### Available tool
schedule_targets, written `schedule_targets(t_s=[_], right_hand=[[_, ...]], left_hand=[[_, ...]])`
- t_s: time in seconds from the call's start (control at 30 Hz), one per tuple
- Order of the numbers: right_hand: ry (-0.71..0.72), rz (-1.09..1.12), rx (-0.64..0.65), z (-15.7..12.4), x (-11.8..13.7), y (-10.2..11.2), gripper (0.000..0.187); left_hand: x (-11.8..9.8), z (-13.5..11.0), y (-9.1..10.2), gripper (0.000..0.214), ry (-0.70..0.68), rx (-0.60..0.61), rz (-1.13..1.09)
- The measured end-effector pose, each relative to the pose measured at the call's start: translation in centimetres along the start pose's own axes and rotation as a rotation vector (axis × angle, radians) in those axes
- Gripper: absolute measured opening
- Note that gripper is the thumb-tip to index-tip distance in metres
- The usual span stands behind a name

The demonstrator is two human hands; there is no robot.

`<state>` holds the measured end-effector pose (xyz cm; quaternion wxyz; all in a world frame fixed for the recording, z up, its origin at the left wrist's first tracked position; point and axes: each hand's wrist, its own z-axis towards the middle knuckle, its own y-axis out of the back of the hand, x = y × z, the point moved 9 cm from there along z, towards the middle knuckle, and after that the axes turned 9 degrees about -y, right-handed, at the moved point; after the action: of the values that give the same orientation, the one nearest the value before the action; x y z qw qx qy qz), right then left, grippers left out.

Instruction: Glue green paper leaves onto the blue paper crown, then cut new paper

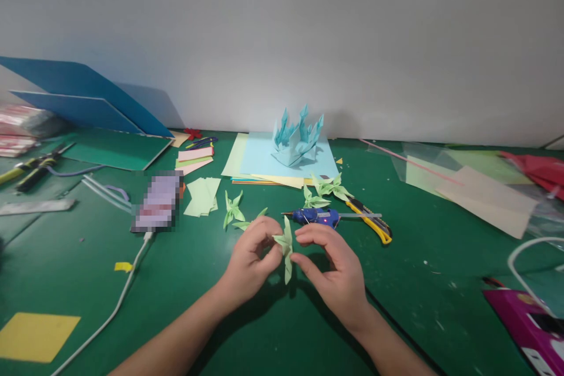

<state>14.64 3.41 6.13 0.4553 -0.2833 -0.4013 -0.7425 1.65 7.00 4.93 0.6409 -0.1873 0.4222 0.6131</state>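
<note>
Between both hands, at the lower middle, is a light green folded paper flower (pixel 288 247) with pointed petals, turned edge-on. My left hand (pixel 258 255) pinches it from the left with thumb and fingers. On the right side my right hand (pixel 332 270) is curved, thumb and fingers apart; its thumb is at the petals, and I cannot tell whether it presses on them. Just beyond the hands lies a blue glue gun (pixel 315 217) with a lit red dot and a clear glue stick in its back. Similar green paper flowers (pixel 233 209) lie around it.
A blue origami piece (pixel 297 144) stands on stacked coloured paper (pixel 253 155) at the back. A yellow box cutter (pixel 372 226) lies right of the glue gun. Left are green paper slips (pixel 202 197), a phone (pixel 157 202) on a white cable (pixel 127 288), and pliers (pixel 37 170). A magenta power strip (pixel 520 320) sits right.
</note>
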Motion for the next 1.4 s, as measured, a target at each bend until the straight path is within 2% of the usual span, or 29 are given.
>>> schedule_targets(t_s=[0.7, 1.13, 1.4], right_hand=[[0.014, -0.026, 0.004, -0.01, -0.13, -0.03, 0.010], [0.042, -0.049, -0.004, -0.07, 0.15, 0.03, 0.010], [0.042, -0.049, 0.008, -0.06, 0.06, -0.10, 0.011]], left_hand=[[-0.30, 0.02, 0.26, 0.012, -0.026, -0.008, 0.001], [-0.27, 0.07, 0.05, 0.012, -0.019, 0.028, 0.014], [0.11, 0.03, 0.13, 0.013, 0.013, -0.010, -0.051]])
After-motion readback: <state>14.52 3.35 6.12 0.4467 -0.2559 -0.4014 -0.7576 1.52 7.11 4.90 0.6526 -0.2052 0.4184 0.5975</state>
